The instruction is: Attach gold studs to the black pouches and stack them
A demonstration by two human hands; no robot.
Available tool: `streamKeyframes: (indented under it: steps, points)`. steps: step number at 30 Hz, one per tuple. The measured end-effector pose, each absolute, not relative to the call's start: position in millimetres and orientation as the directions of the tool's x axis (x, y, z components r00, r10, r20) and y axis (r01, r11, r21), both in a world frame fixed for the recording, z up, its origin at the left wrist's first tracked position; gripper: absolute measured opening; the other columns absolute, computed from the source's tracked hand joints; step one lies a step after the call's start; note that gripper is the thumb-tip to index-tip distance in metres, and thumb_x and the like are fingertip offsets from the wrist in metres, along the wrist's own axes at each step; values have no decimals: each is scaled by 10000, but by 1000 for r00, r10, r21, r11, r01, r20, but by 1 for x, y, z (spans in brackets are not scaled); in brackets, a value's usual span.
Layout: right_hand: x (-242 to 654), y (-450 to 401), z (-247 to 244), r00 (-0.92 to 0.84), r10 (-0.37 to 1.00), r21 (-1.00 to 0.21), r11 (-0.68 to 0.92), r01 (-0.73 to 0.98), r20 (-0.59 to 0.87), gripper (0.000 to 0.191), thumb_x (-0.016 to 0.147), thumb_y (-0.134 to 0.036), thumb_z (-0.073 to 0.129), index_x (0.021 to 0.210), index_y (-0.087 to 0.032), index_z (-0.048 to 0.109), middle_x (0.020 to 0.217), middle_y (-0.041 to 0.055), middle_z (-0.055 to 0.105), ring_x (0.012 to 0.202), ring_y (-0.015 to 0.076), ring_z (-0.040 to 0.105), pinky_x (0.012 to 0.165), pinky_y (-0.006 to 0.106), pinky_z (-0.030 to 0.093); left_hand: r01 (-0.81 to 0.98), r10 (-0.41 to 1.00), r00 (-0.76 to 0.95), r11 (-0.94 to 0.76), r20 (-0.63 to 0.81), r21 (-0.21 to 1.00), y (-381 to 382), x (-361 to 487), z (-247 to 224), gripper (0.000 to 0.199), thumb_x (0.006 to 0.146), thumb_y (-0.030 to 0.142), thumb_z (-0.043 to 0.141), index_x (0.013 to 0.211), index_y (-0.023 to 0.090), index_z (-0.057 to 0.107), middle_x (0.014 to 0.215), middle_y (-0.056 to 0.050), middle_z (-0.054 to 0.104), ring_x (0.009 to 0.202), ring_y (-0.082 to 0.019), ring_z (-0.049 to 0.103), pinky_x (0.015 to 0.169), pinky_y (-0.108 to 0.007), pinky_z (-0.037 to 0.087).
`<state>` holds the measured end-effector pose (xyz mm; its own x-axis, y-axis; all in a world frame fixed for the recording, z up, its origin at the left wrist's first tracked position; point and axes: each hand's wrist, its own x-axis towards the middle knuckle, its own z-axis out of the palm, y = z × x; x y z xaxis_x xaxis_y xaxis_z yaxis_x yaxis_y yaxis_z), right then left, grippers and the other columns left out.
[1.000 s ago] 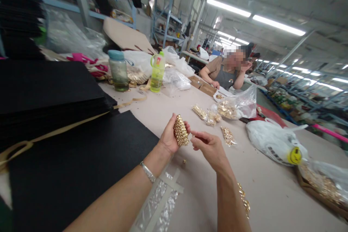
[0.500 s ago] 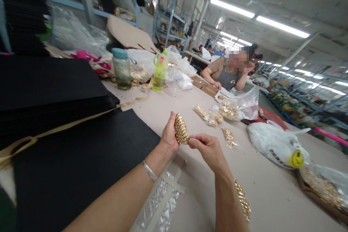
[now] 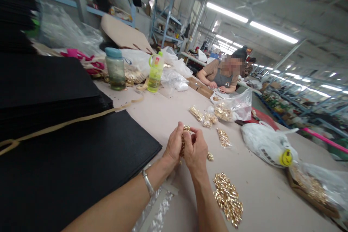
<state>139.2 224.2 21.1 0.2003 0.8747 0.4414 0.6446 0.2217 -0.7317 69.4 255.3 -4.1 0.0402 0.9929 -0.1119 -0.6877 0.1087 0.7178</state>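
Observation:
Over the table, my left hand (image 3: 173,145) is closed around a woven-looking bundle of gold beads (image 3: 182,149). My right hand (image 3: 195,149) presses against the same bundle from the other side, fingers curled over its top. Most of the bundle is hidden between the two hands. A small gold cluster (image 3: 210,156) lies just beyond my right wrist. Closer to me, right of my right forearm, spreads a pile of loose gold pieces (image 3: 228,199). Beneath my forearms is a clear plastic bag with tape strips (image 3: 160,210).
Black sheets (image 3: 81,166) lie stacked at left, crossed by a tan strip (image 3: 67,126). Two bottles, a blue-lidded jar (image 3: 115,70) and a green one (image 3: 155,74), stand behind. Gold packets (image 3: 223,137) and a white bag (image 3: 265,143) lie right. A co-worker (image 3: 221,74) sits across.
My right hand has moved from pinching the bundle's lower end to wrapping its side, covering most of it. My right forearm has shifted left, uncovering the gold pile. The co-worker's raised hand has come down.

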Motion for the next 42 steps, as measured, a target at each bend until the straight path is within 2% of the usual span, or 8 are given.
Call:
streamKeyframes:
  steps: [8,14,20,28,33,38,42]
  points:
    - [139,227,13,193,867,-743,257,618,460,346,957,-485,403,961,-200,600,856,37,668,777,186,590,737,289,405,-589,1000,-29,-12,-6,808,249,72,-5,469,768,646,616,735,179,601,662,12,581,641,-147,520,599,-236,432]
    - [136,225,14,225,866,-775,249,580,446,403,983,-476,321,800,-207,558,723,1,610,672,160,531,653,264,381,-537,999,-32,-43,30,843,247,69,-5,485,810,654,556,690,184,535,610,37,504,570,-121,445,531,-227,369]
    - [136,226,14,221,875,-809,265,525,430,370,943,-501,418,973,-193,620,900,40,681,827,183,596,769,277,416,-504,998,-43,-66,51,861,249,67,-4,475,810,643,566,720,177,580,651,24,522,623,-133,461,580,-230,394]
    - [137,226,13,257,853,-797,261,545,454,392,969,-488,345,925,-201,607,880,39,671,810,183,591,758,282,420,-501,997,-30,-80,76,862,247,68,-2,453,818,612,582,718,171,594,661,19,561,634,-133,490,598,-224,404]
    - [139,226,10,231,874,-815,261,518,427,459,922,-531,443,1161,-169,593,945,62,676,838,199,604,755,295,435,-543,998,5,-52,65,838,248,67,-1,471,797,635,590,745,167,602,636,14,561,597,-134,504,562,-232,415]
    - [137,226,9,123,842,-726,368,581,526,371,940,-456,453,1113,-163,599,1023,82,653,929,207,585,847,323,430,-567,999,-12,-36,36,823,252,64,0,519,761,682,590,708,166,596,624,1,573,578,-141,514,548,-243,430]
    - [133,227,6,91,829,-655,363,663,552,335,967,-415,415,1110,-170,592,1001,84,631,926,211,567,846,339,423,-576,999,-29,-37,24,817,254,63,-1,516,766,684,581,678,176,572,606,15,547,567,-130,493,556,-239,429]
